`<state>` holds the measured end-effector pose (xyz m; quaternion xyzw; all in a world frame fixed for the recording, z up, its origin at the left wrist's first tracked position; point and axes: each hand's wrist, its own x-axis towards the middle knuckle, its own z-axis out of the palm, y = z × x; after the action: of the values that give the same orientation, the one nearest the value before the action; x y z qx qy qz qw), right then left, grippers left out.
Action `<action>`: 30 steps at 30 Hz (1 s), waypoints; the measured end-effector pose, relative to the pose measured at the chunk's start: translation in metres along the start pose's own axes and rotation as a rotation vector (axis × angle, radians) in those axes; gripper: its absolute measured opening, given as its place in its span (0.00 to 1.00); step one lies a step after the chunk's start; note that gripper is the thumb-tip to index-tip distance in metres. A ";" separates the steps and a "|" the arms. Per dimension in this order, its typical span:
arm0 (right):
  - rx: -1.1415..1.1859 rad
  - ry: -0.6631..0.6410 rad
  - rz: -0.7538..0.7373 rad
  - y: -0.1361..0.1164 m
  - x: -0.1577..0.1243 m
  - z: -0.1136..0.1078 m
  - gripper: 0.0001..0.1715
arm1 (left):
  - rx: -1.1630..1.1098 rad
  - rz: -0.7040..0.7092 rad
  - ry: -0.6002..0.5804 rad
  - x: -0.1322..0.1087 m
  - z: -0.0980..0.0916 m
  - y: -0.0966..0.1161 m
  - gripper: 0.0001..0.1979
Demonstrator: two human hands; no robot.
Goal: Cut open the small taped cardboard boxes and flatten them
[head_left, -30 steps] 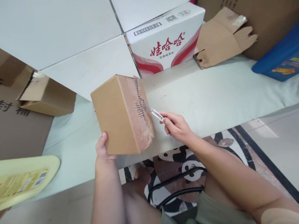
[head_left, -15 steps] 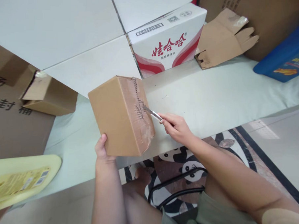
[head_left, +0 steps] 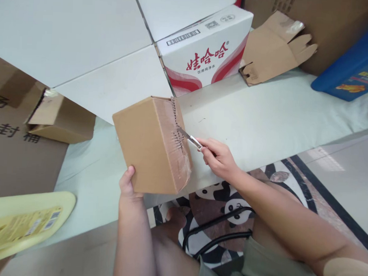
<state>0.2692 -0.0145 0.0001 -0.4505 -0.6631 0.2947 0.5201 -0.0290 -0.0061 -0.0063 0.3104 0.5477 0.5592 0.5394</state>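
A brown cardboard box (head_left: 141,148) is held up at a tilt over the cloth-covered surface. My left hand (head_left: 128,182) grips its lower left corner, thumb on the near face and the other fingers hidden beneath. Clear tape covers the box's right side, where a jagged slit runs down from the top edge and several short cuts cross it. My right hand (head_left: 218,158) is closed round a utility knife (head_left: 191,139). The blade tip meets the slit about midway down the taped side.
Behind stands a white and red carton (head_left: 205,57) beside large white panels (head_left: 69,31). An opened cardboard piece (head_left: 276,48) and a blue container (head_left: 351,72) are at the right. At the left are another small box (head_left: 65,120) and a yellow container (head_left: 30,223).
The box has turned slightly and shifted a little to the right with my left hand. My right hand and the knife have moved slightly right too, the tip staying at the slit.
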 end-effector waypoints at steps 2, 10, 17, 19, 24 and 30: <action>-0.011 -0.009 -0.016 -0.001 0.000 0.000 0.21 | 0.006 -0.023 0.001 0.000 0.002 0.000 0.26; -0.053 -0.024 0.000 0.004 0.000 0.000 0.21 | -0.022 -0.042 0.024 -0.001 0.005 0.001 0.25; -0.036 -0.072 0.019 0.007 -0.001 0.001 0.22 | -0.065 -0.031 0.026 -0.004 0.009 0.005 0.23; -0.037 -0.075 0.014 0.007 -0.002 0.002 0.22 | -0.078 -0.029 0.013 -0.003 0.008 0.004 0.23; -0.034 -0.061 -0.008 0.007 -0.002 0.002 0.22 | -0.124 -0.016 -0.028 -0.001 0.006 0.002 0.24; -0.056 -0.065 0.000 0.007 -0.002 0.002 0.22 | -0.133 -0.004 -0.042 -0.001 0.007 0.003 0.22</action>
<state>0.2698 -0.0136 -0.0072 -0.4552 -0.6876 0.2903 0.4855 -0.0232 -0.0044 -0.0024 0.2842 0.4986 0.5867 0.5713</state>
